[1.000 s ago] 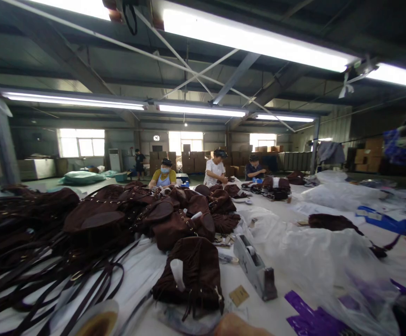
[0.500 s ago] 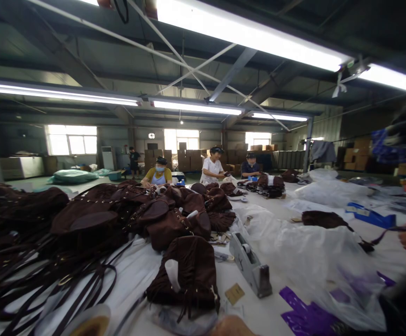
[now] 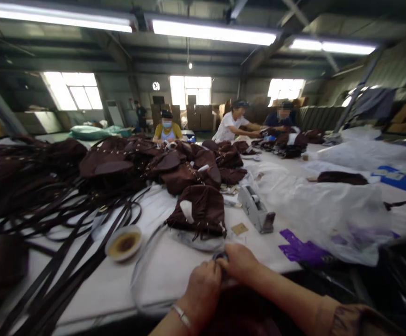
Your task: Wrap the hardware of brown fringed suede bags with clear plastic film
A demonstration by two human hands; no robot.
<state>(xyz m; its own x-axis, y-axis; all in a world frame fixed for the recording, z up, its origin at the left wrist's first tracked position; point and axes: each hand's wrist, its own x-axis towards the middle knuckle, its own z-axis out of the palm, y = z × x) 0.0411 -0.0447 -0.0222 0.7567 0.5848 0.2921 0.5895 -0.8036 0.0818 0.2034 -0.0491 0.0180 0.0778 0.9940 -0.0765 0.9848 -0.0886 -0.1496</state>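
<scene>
My left hand (image 3: pixel 203 285), with a bracelet at the wrist, and my right hand (image 3: pixel 241 262) meet at the table's front edge. Both are closed, fingers together around a small dark piece (image 3: pixel 220 255), too blurred to name. Just beyond them a dark brown fringed bag (image 3: pixel 208 210) with a white paper roll on it lies on clear plastic. A thin greyish strap or tube (image 3: pixel 135 284) curves from beside that bag toward my left wrist. Under my hands is a dark reddish mass (image 3: pixel 245 310), mostly in shadow.
To the right stand a grey tape dispenser (image 3: pixel 257 210), a purple glove (image 3: pixel 303 248), clear plastic bags (image 3: pixel 336 210) and a blue dispenser (image 3: pixel 401 179). Leftward lie a bowl of brownish stuff (image 3: pixel 123 243), long straps (image 3: pixel 73 261) and piled brown bags (image 3: pixel 115 161). Co-workers (image 3: pixel 236 122) sit across the table.
The view has tilted down and swung a little. My hands have come together at the front edge; before, only part of one showed at the bottom. Two co-workers now reach toward a bag pile.
</scene>
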